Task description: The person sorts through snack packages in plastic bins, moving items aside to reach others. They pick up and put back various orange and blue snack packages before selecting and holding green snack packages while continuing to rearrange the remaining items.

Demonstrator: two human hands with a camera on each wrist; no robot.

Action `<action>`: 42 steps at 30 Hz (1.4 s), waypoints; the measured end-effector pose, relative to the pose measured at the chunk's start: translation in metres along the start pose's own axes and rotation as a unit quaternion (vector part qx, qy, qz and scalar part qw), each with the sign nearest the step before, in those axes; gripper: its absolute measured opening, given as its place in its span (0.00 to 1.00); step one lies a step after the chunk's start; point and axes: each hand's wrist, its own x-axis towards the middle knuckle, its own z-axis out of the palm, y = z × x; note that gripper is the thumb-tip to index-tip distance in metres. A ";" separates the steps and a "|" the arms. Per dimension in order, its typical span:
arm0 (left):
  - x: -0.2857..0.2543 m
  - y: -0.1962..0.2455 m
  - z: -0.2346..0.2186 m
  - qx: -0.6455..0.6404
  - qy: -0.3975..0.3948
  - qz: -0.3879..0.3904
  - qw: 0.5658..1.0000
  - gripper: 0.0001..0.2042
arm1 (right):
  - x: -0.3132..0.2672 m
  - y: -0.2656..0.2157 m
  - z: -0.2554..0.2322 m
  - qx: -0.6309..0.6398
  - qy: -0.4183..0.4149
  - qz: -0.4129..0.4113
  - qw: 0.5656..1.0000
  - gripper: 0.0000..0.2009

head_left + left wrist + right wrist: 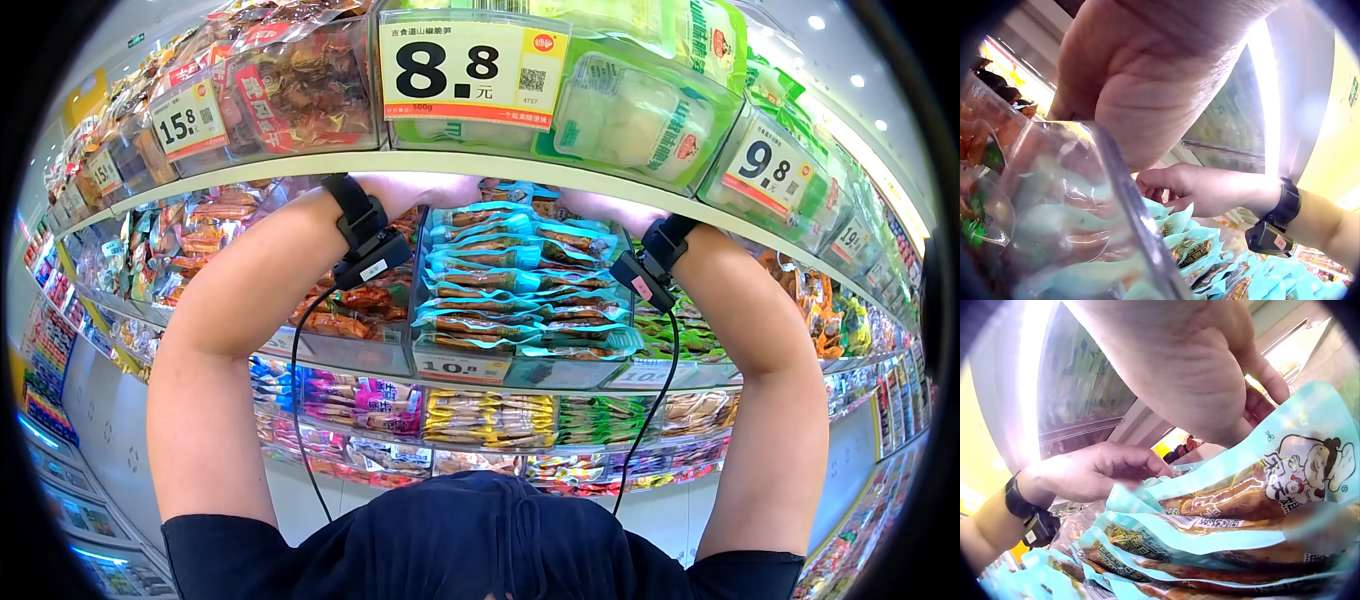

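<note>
Blue-edged snack packets [485,280] stand in rows inside a clear shelf bin. Both hands reach in at the back of the rows, partly hidden by the shelf above in the head view. My left hand [425,188] is at the left side; in the right wrist view the left hand [1094,469] has loosely bent fingers by the packet tops. My right hand [615,205] is at the right side; in the left wrist view the right hand [1194,187] has bent fingers at the packets' upper edges. A large packet [1229,494] lies just below the right palm. Some fingertips are hidden.
A shelf edge [400,162] with price-tagged bins crosses just above the forearms. The bin's clear side wall [1132,206] stands beside the left hand. Red-brown packets [345,320] lie to the left, green packets [680,325] to the right, and more stocked shelves below.
</note>
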 end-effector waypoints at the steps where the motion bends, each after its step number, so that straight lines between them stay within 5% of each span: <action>1: -0.001 0.000 -0.001 -0.001 -0.005 -0.007 1.000 0.06 | 0.000 0.000 0.000 0.001 0.001 0.000 1.000 0.12; 27: 0.007 0.011 -0.031 0.010 -0.097 -0.113 0.989 0.06 | -0.015 0.017 -0.019 0.000 0.043 -0.011 0.999 0.13; 33: 0.009 0.005 -0.016 -0.026 -0.172 -0.009 0.985 0.07 | -0.014 0.014 -0.016 -0.014 0.009 -0.013 1.000 0.13; 42: 0.014 -0.015 0.012 -0.140 -0.213 -0.035 0.966 0.09 | -0.004 0.013 -0.007 -0.028 -0.012 -0.012 0.999 0.13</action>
